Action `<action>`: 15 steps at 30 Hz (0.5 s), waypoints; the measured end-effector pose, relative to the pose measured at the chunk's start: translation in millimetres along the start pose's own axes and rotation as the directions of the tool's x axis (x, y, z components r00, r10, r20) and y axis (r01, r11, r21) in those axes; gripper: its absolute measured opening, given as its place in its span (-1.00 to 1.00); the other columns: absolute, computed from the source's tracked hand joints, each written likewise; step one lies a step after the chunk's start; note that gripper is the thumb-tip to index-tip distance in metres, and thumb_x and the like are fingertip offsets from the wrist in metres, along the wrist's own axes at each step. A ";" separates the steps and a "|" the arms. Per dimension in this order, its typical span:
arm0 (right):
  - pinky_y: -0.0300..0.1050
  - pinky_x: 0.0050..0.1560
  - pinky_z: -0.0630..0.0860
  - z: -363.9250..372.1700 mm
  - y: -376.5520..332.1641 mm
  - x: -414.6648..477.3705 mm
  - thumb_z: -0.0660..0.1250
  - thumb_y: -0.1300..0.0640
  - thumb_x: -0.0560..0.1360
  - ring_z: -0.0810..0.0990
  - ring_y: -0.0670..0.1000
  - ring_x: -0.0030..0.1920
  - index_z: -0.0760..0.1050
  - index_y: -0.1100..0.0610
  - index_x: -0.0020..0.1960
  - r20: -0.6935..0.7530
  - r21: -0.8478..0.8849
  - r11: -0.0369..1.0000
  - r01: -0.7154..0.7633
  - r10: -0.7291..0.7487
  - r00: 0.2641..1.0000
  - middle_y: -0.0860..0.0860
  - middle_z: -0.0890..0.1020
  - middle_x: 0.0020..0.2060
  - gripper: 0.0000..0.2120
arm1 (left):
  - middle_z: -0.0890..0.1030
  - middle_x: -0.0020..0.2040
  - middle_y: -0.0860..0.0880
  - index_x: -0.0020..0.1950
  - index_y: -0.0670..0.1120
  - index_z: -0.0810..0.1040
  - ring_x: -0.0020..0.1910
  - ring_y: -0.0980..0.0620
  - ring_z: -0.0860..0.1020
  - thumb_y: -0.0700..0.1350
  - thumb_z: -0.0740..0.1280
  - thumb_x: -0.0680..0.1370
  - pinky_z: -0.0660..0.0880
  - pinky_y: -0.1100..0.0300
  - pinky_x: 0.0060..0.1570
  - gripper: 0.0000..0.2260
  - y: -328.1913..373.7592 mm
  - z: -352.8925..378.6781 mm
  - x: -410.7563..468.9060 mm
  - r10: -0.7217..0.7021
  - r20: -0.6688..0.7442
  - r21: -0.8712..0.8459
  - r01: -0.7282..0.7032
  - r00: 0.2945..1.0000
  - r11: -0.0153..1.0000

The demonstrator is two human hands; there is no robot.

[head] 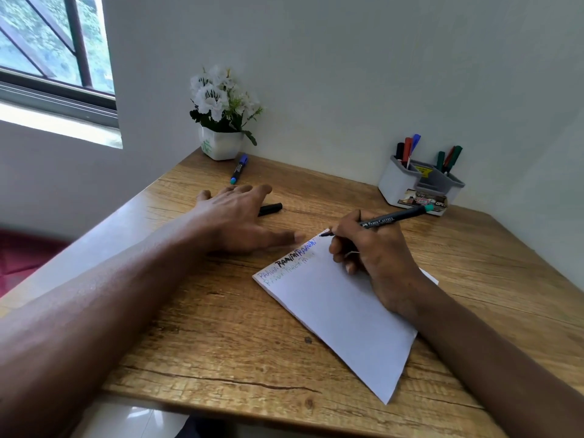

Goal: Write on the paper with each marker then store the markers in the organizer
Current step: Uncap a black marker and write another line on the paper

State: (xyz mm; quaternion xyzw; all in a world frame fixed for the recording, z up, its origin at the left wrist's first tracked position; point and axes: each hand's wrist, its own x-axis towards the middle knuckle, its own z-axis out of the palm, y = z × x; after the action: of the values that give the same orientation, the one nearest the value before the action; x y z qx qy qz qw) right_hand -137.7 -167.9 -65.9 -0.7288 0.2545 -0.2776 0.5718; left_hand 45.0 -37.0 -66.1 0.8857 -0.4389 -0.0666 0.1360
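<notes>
The right hand [373, 248] pinches a marker [392, 218], its tip on the paper's [341, 311] far corner and its barrel pointing at the organizer [398, 184] at the table's [221, 327] far right corner, nearer this hand. The left hand [240, 216] lies flat with fingers spread, holding nothing, beside a black cap [270, 209]. The organizer holds stored markers [407, 150] in two compartments, and a blue marker [239, 169] lies near the far left edge.

The paper [341, 311] lies on the table [221, 327]. Behind it to the right stands the organizer [398, 184], holding stored markers [409, 148]. Behind it to the left stands the flower pot [221, 143], with a loose marker [239, 169] between pot and paper. The left hand [234, 216] lies on the table, left of the paper's far corner. The right hand [373, 257] rests on the paper and grips the writing marker [395, 218], its tip at that corner.
</notes>
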 end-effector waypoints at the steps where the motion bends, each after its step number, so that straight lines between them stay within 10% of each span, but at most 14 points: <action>1: -0.21 -0.47 0.41 -0.5 -0.5 2.0 0.36 0.24 0.56 0.58 0.01 -0.36 0.60 0.22 -0.11 0.002 0.049 0.999 -0.018 0.018 1.000 0.11 0.66 -0.37 -0.91 | 0.26 0.61 -0.04 0.61 0.14 0.15 0.55 -0.11 0.28 0.61 0.17 0.35 0.21 -0.33 0.46 -0.06 -2.3 1.2 0.8 0.011 -0.072 -0.041 -0.014 0.997 0.999; 6: -0.23 -0.43 0.42 -4.7 -3.0 8.1 0.33 0.10 0.59 0.61 0.00 -0.22 0.68 0.17 0.02 0.099 0.144 0.986 -0.082 0.068 0.993 0.08 0.71 -0.22 -0.81 | 0.56 0.30 0.04 0.44 0.15 0.43 0.27 -0.04 0.52 0.34 0.32 0.52 0.50 -0.17 0.23 -0.46 -11.1 2.9 8.2 0.119 -0.356 -0.095 -0.163 0.927 0.982; 15: -0.21 -0.35 0.45 -15.1 -7.6 11.4 0.27 0.02 0.63 0.63 -0.02 -0.24 0.72 0.11 0.00 0.280 0.161 0.977 -0.141 0.092 0.956 0.09 0.72 -0.16 -0.73 | 0.59 0.05 0.06 0.19 0.13 0.64 0.03 0.07 0.53 0.17 0.40 0.56 0.50 0.11 0.01 -0.74 -6.3 7.1 12.1 0.145 -0.335 0.019 -0.147 0.931 0.989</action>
State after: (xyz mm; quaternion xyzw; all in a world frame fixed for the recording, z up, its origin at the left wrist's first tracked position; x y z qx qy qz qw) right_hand -139.6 -184.6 -54.3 -0.6893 0.1906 -0.1629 0.6797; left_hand 55.4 -44.3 -74.7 0.8486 -0.4737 0.0938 0.2162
